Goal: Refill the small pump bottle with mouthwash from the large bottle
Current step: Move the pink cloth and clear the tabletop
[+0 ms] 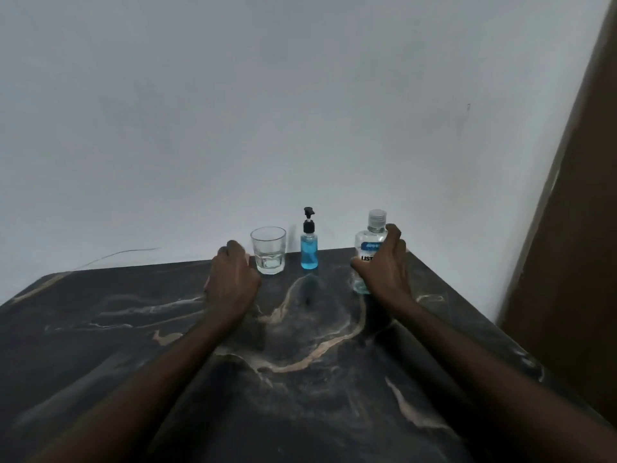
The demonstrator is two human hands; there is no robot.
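Observation:
The small pump bottle (309, 248) stands upright near the table's far edge, filled with blue liquid and topped by a black pump. To its right stands the large clear mouthwash bottle (370, 242) with a clear ribbed cap and a blue label. My right hand (384, 272) wraps around its lower body, thumb on the left side, fingers on the right. My left hand (232, 279) rests on the table just left of the glass, fingers curled downward, with nothing visibly in it.
A clear drinking glass (268, 250) holding a little liquid stands left of the pump bottle. The dark marble table (300, 362) meets a white wall at the back. A brown wooden panel (574, 228) rises at the right.

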